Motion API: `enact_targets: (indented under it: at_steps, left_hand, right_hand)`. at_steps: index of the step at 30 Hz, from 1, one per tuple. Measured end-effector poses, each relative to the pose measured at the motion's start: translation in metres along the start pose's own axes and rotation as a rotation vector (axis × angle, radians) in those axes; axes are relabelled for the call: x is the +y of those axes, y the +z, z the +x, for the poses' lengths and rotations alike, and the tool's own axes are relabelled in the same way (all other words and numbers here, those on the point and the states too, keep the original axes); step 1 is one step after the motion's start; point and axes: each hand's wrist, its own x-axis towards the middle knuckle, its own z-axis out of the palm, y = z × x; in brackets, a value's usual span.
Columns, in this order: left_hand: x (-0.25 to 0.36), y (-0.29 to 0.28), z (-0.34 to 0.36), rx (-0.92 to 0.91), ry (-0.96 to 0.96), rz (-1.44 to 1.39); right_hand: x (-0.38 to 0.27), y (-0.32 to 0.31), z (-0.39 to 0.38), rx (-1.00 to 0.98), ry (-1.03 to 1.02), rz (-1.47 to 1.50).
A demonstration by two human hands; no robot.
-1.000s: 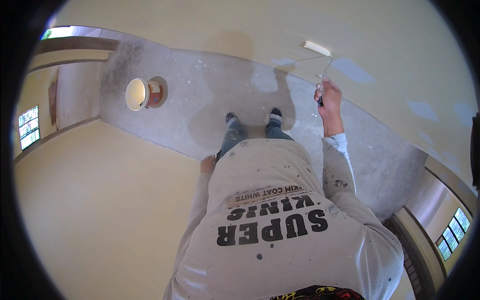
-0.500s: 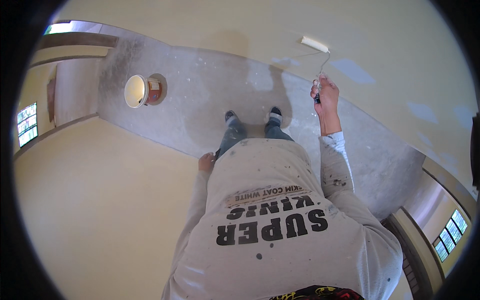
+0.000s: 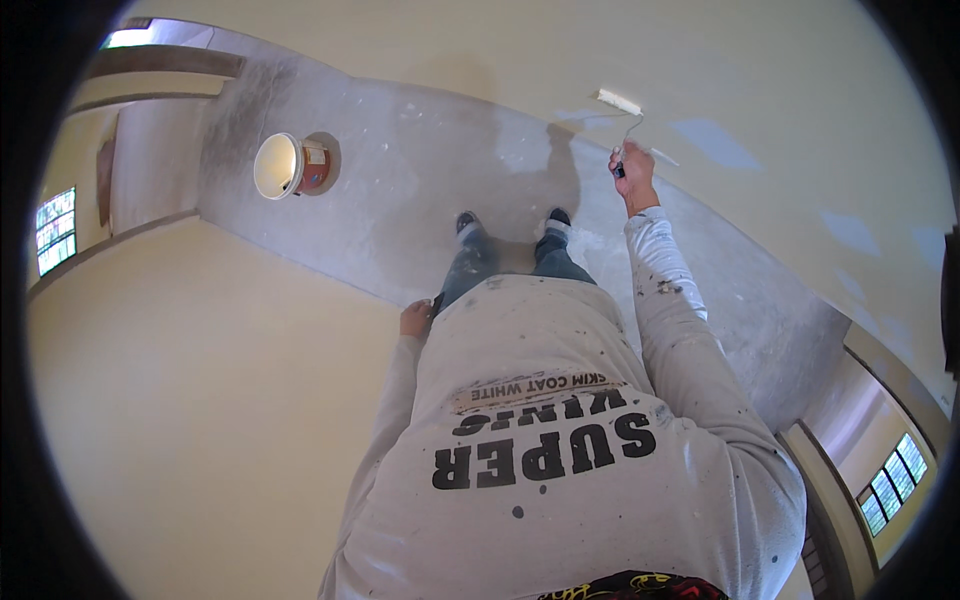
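Clock read from picture centre. Right arm reaches out toward one o'clock, elbow slightly bent. Right hand [image 3: 634,170] between one and two, fingers wrapped round the handle of a paint roller [image 3: 619,101]; roller head at one, over the cream wall [image 3: 760,90]. Left arm hangs along the body; left hand [image 3: 416,318] near nine, beside the hip, fingers partly hidden, grip can't be told. Bucket [image 3: 316,168] at ten.

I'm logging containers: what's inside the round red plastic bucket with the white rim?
Inside the bucket, its pale inner wall and a small dark shape show; its near side hides the bottom.
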Motion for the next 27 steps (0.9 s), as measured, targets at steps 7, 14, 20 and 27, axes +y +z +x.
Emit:
enact_targets:
  at_steps: [7, 14, 20, 27]
  left_hand:
    - [-0.02, 0.003, -0.018, -0.021, 0.076, 0.114]
    - [0.027, -0.004, -0.022, -0.01, -0.263, -0.206]
    - [0.018, -0.001, 0.009, -0.031, -0.321, -0.287]
    - [0.021, 0.012, -0.008, -0.039, -0.267, -0.295]
  right_hand:
    - [-0.009, 0.018, -0.028, -0.041, -0.046, -0.018]
    - [-0.026, 0.019, -0.027, -0.021, -0.053, -0.019]
    - [-0.051, 0.055, -0.104, -0.138, -0.18, -0.015]
    - [-0.045, 0.041, -0.083, -0.055, -0.136, -0.033]
